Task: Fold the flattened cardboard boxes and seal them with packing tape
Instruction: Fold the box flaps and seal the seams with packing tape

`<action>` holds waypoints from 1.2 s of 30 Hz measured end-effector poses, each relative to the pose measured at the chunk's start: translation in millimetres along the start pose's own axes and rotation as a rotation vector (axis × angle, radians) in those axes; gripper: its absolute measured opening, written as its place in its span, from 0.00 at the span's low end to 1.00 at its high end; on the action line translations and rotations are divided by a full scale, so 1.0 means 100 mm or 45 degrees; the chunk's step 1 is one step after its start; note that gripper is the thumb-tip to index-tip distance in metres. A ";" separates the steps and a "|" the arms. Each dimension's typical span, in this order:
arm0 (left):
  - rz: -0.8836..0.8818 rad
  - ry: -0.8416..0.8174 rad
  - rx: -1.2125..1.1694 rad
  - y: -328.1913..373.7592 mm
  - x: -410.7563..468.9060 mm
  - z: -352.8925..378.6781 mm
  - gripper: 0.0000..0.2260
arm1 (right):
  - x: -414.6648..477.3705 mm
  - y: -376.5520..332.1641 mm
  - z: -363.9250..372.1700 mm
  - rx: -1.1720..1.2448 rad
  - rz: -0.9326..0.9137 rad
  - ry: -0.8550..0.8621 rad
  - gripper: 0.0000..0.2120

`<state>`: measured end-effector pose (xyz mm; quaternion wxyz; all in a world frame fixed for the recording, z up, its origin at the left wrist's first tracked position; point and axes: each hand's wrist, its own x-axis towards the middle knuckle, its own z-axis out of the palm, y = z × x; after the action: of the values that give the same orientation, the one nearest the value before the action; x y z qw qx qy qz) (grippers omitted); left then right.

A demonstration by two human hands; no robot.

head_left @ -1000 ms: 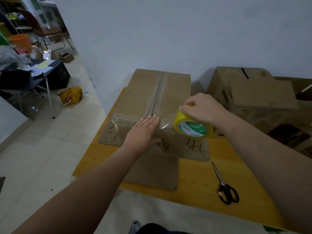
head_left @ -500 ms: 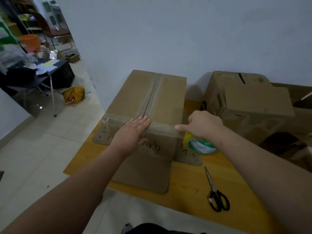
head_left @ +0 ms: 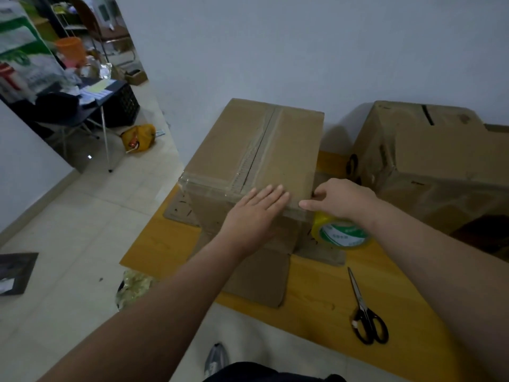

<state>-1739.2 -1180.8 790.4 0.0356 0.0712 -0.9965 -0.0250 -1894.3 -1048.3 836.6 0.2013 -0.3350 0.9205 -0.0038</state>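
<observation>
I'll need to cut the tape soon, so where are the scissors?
In the head view the scissors lie on the yellow table, on the person's right, just nearer than the tape roll, handles toward the person.

This looks like a makeshift packing room: a taped brown cardboard box (head_left: 256, 150) stands on a yellow wooden worktop (head_left: 316, 293) against a bare pale wall (head_left: 303, 51), with another worn brown cardboard box (head_left: 440, 161) to its right and a yellow packing-tape roll (head_left: 341, 235) and black scissors (head_left: 361, 304) off its near right corner. Left of that box, beyond pale floor tiles (head_left: 82, 230), a dark desk (head_left: 117, 84) carries heaped papers (head_left: 97, 88).
</observation>
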 end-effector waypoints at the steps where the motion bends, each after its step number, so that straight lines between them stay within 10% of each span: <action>1: -0.037 0.008 0.021 -0.18 -0.05 -0.03 0.32 | 0.01 0.01 -0.01 0.031 -0.008 -0.016 0.35; 27: -0.141 -0.086 0.304 -1.75 -0.02 -0.22 0.35 | -0.30 -1.22 0.52 0.420 0.286 0.242 0.32; 36: -0.326 0.144 -0.252 -1.46 -0.23 -0.18 0.27 | -0.27 -1.27 0.56 0.716 0.243 0.223 0.25</action>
<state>-1694.4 -1322.8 798.8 0.0949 0.1952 -0.9684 -0.1232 -1775.9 -1123.1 813.2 0.2053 -0.1765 0.9245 -0.2682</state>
